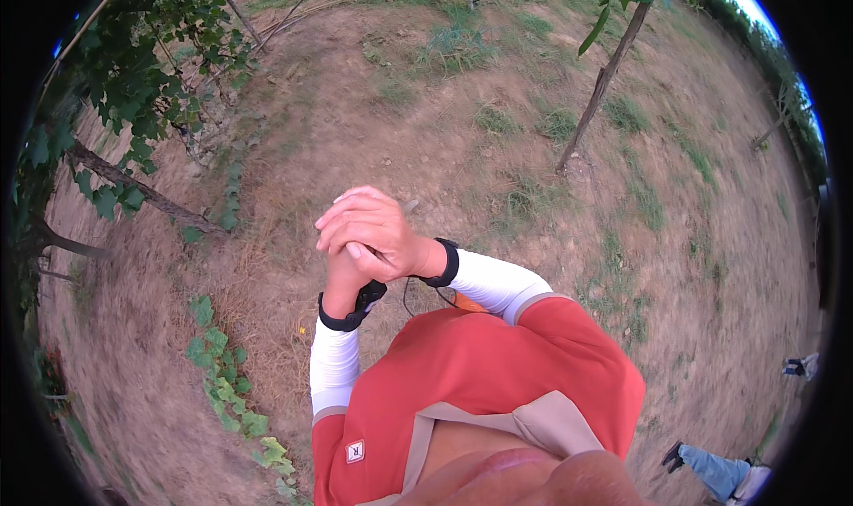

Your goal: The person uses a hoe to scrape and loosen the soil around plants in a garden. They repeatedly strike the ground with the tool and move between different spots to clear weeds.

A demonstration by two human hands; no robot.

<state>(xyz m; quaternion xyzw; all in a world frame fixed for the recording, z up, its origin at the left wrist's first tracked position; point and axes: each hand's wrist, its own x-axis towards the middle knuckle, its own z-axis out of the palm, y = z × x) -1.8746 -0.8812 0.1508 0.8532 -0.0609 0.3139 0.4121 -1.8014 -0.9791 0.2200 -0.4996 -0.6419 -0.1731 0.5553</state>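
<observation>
My two hands are clasped together in front of my chest, over the soil. The right hand point(383, 229) lies on top with its fingers wrapped over the left hand point(344, 273). Most of the left hand's fingers are hidden beneath it, so their pose is unclear. No object shows between them. A black wrist strap point(448, 263) circles the right wrist, and another black strap point(350, 313) with a small device is on the left. White sleeves point(496, 279) cover both forearms below a red top point(480, 359).
Leafy vines point(143, 73) hang at left above a slanting trunk point(143, 193). A thin trunk point(603, 89) stands ahead right. A creeping plant point(223, 379) runs along the ground at left. Dark cables point(408, 296) hang by an orange item point(470, 303). Another person's legs point(716, 469) appear lower right.
</observation>
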